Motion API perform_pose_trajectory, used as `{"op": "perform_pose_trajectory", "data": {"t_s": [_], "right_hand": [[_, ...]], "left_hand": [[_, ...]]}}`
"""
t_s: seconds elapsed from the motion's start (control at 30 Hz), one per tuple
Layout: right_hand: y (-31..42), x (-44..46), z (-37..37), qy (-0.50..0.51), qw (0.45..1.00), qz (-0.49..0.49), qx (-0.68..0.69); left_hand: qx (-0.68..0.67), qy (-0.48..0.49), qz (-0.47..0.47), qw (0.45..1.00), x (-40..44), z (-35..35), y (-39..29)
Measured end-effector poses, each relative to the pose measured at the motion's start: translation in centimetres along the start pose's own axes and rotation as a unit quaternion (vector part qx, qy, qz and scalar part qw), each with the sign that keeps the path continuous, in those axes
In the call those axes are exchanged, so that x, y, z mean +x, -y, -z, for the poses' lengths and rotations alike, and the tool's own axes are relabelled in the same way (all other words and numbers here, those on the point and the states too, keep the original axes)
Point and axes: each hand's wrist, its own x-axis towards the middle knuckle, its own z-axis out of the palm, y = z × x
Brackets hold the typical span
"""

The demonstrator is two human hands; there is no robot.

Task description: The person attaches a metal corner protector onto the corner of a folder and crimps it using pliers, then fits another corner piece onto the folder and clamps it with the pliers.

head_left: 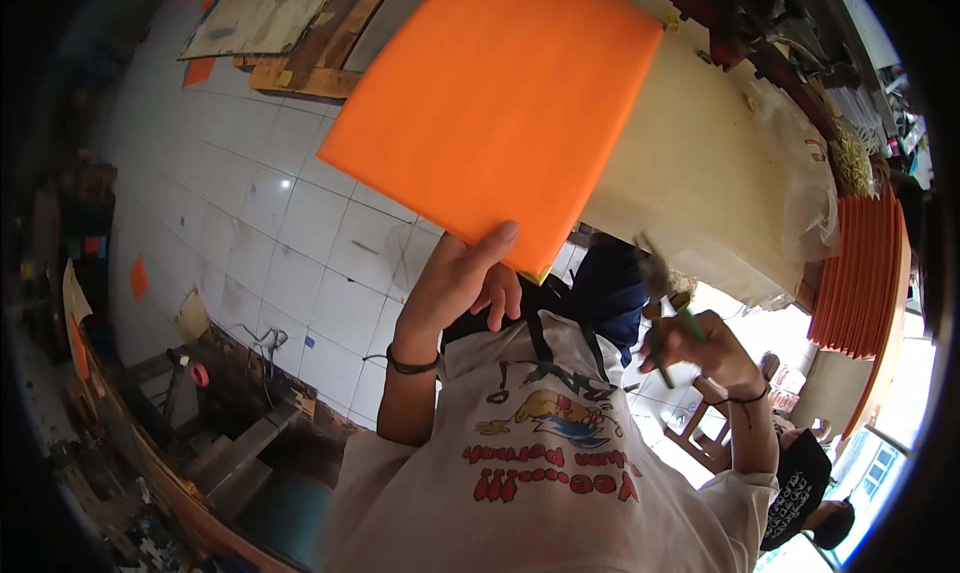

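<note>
An orange square panel (490, 103) fills the upper middle of the view, with small metal-coloured pieces at its near and far right corners. My left hand (465, 283) grips its near edge, thumb on top and the other fingers below. To the right, my right hand (700, 348) is closed around a green-handled tool (665, 358), which looks like pliers or snips. The tool's head points up and away, blurred by motion, and stands apart from the panel.
A pale worktable (700, 163) lies beyond the panel, with clear plastic (800, 173) on it. Stacked orange panels (860, 273) stand at the right. Wooden frames and boards are at the upper left, a machine-like bench at the lower left. Another person (800, 483) is at the lower right.
</note>
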Motion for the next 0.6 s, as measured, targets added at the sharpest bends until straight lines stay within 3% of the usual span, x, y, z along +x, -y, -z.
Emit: {"op": "perform_pose_trajectory", "data": {"t_s": [0.07, 0.27, 0.33, 0.47, 0.6], "right_hand": [[-0.7, 0.3, -1.1, 0.07, 0.996, -0.01, 0.047], [0.5, 1.2, -2.9, 0.077, 0.99, -0.012, -0.118], [1.2, 1.7, -3.2, 0.036, 0.973, -0.006, -0.226], [2.4, 2.0, -4.3, 0.0, 0.973, -0.025, -0.228], [2.1, 2.3, -4.4, 0.025, 0.966, 0.02, -0.257]], "left_hand": [[-0.01, -0.02, -0.004, 1.0, 0.2, -0.2, -0.2], [0.065, 0.085, 0.014, 0.994, -0.3, 0.9, 0.8], [0.048, 0.049, 0.001, 0.998, -0.5, 0.5, 1.6], [0.061, -0.007, -0.022, 0.998, -0.5, -0.8, 1.5], [0.074, -0.036, -0.03, 0.996, -0.6, -1.4, 1.1]]}}
